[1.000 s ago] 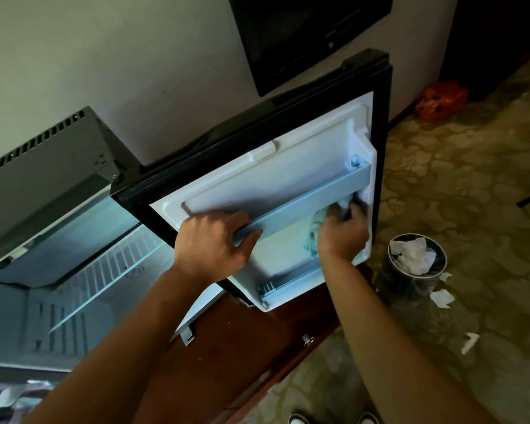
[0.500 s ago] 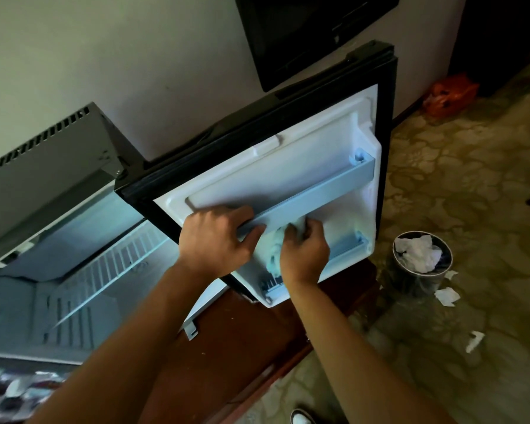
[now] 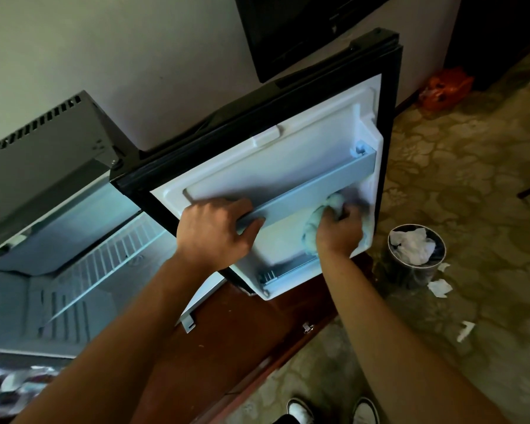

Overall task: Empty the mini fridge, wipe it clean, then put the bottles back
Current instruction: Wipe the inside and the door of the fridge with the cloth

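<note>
While the mini fridge [image 3: 58, 270] stands open at the left of the head view, we see its door [image 3: 288, 166] swung wide toward us, white inner liner facing up. Our left hand [image 3: 218, 231] is curled closed around the left end of the door's shelf rail [image 3: 312, 191], thumb under the bar and fingers over its top edge. Our right hand [image 3: 338, 231] is closed on a pale crumpled cloth [image 3: 311, 228], which it presses against the liner just below the rail, near the door's right edge. Part of the cloth bulges out to the left of the knuckles. Inside the cabinet a white wire shelf [image 3: 104, 264] is visible; we see no bottles on it. The fridge rests on a reddish-brown wooden cabinet [image 3: 227, 347]. On the patterned floor [image 3: 471, 179] to the right stands a small round bin [image 3: 416, 255] holding crumpled white paper, with loose paper scraps [image 3: 439, 287] just beside it. An orange bag [image 3: 444, 87] lies farther back by the wall. A dark screen [image 3: 303, 26] hangs on the wall above the door. Two shoe tips [image 3: 300, 411] show at the bottom edge.
</note>
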Motion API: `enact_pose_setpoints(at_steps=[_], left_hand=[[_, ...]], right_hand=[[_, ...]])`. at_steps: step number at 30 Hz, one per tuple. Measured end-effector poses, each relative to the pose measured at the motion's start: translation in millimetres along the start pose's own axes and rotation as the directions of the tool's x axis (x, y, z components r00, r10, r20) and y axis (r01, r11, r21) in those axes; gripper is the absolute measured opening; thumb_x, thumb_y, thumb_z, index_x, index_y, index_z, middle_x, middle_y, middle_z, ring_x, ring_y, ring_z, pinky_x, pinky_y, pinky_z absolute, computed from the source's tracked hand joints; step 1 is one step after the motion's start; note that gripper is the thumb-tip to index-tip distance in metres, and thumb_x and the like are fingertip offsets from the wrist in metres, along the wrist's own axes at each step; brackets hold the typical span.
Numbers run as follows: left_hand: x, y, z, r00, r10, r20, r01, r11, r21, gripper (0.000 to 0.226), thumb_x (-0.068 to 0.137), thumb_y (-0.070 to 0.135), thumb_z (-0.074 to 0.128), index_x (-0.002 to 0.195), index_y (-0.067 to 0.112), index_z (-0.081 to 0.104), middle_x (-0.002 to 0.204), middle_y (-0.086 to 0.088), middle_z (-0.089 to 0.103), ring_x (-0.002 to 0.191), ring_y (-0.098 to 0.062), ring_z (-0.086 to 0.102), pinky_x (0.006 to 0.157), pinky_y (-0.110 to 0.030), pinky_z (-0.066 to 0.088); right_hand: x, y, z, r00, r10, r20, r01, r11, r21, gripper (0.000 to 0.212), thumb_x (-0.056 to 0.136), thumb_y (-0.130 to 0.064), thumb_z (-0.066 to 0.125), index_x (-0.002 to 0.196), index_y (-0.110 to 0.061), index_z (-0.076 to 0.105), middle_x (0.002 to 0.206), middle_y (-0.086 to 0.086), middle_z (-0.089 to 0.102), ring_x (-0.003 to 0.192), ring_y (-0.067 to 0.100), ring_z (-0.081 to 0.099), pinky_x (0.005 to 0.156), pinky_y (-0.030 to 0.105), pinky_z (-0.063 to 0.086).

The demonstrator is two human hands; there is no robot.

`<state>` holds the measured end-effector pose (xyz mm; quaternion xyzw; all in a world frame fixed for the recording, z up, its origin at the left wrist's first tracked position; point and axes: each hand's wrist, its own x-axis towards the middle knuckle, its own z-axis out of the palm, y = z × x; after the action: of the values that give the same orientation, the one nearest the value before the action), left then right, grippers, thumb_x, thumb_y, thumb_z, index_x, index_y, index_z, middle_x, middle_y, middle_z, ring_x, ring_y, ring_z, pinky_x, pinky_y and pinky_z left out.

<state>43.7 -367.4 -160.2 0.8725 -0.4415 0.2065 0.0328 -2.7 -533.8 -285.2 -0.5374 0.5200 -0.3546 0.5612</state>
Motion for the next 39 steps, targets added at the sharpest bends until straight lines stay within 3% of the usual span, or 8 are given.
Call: enact_pose_setpoints(at_steps=[6,11,20,24,28,31,35,39], left_hand=[[1.5,0.6,-0.3,1.000,0.003,0.002,-0.003,1.000,0.003,0.029,0.082,0.044,0.062,0.069,0.019,0.059,0.058,0.001,0.056,0.054,-0.028,0.057,0.053,-0.024,0.029],[0.1,-1.3,-1.2,1.000,0.007,0.003,-0.007,1.000,0.003,0.029,0.084,0.047,0.058,0.069,0.021,0.058,0.057,0.002,0.054,0.053,-0.027,0.056,0.054,-0.025,0.026],[-1.2,-2.4,-1.8,1.000,0.011,0.007,-0.011,1.000,0.002,0.028,0.084,0.046,0.058,0.071,0.021,0.060,0.059,0.002,0.057,0.055,-0.027,0.057,0.055,-0.025,0.025],[-3.8,-1.6,-3.2,1.000,0.009,0.014,-0.009,1.000,0.001,0.029,0.084,0.046,0.058,0.072,0.019,0.061,0.061,0.001,0.058,0.057,-0.028,0.058,0.054,-0.025,0.027],[-3.7,-2.6,-4.1,0.999,0.017,0.028,-0.017,1.000,-0.014,0.029,0.086,0.046,0.056,0.074,0.021,0.062,0.061,0.001,0.056,0.057,-0.027,0.056,0.055,-0.025,0.027],[-3.0,-3.0,-4.8,0.999,0.024,0.041,-0.023,0.999,-0.024,0.029,0.086,0.047,0.056,0.075,0.021,0.061,0.061,0.001,0.055,0.058,-0.028,0.055,0.055,-0.026,0.028],[-2.6,-0.3,-4.7,0.999,0.003,0.046,-0.002,1.000,-0.028,0.029,0.084,0.046,0.058,0.073,0.019,0.061,0.060,-0.002,0.056,0.059,-0.031,0.057,0.053,-0.027,0.031],[-2.2,1.1,-6.0,0.999,0.000,0.044,0.002,0.999,-0.035,0.028,0.084,0.046,0.059,0.073,0.020,0.060,0.061,-0.003,0.058,0.061,-0.031,0.059,0.053,-0.028,0.031]], right_hand=[[-63.6,17.7,23.7,0.977,0.048,0.207,-0.042,0.998,-0.036,0.014,0.084,-0.012,0.063,0.091,-0.009,0.051,0.093,0.015,0.064,0.092,0.037,0.060,0.069,0.030,0.033],[-103.9,26.2,36.7,0.913,-0.042,0.405,0.089,0.991,-0.098,0.023,0.081,-0.015,0.067,0.083,-0.017,0.044,0.086,0.008,0.064,0.087,0.032,0.061,0.071,0.034,0.042],[-26.1,14.5,7.0,0.989,-0.096,0.115,0.112,0.984,-0.140,0.017,0.087,-0.011,0.060,0.102,-0.004,0.056,0.102,0.020,0.066,0.096,0.039,0.061,0.080,0.042,0.044],[14.7,12.4,-7.8,0.995,-0.057,-0.083,0.050,0.995,-0.086,0.024,0.089,-0.011,0.058,0.111,-0.002,0.060,0.112,0.019,0.065,0.101,0.036,0.060,0.072,0.024,0.032],[13.1,24.8,-4.6,0.999,-0.003,-0.039,0.002,0.999,-0.034,0.034,0.092,-0.015,0.059,0.125,-0.010,0.057,0.125,0.014,0.061,0.110,0.030,0.058,0.070,0.010,0.026],[-4.4,30.9,4.8,0.997,0.076,-0.004,-0.076,0.997,0.000,0.038,0.092,-0.017,0.059,0.130,-0.013,0.054,0.130,0.011,0.058,0.114,0.030,0.056,0.080,0.019,0.033],[-47.8,43.9,19.9,0.987,0.075,0.142,-0.073,0.997,-0.019,0.029,0.090,-0.018,0.064,0.117,-0.009,0.060,0.115,0.013,0.064,0.106,0.032,0.059,0.087,0.033,0.043],[-97.0,54.7,37.9,0.959,0.113,0.261,-0.108,0.994,-0.035,0.013,0.086,-0.017,0.068,0.095,-0.013,0.059,0.099,0.010,0.065,0.094,0.031,0.061,0.076,0.028,0.041]])
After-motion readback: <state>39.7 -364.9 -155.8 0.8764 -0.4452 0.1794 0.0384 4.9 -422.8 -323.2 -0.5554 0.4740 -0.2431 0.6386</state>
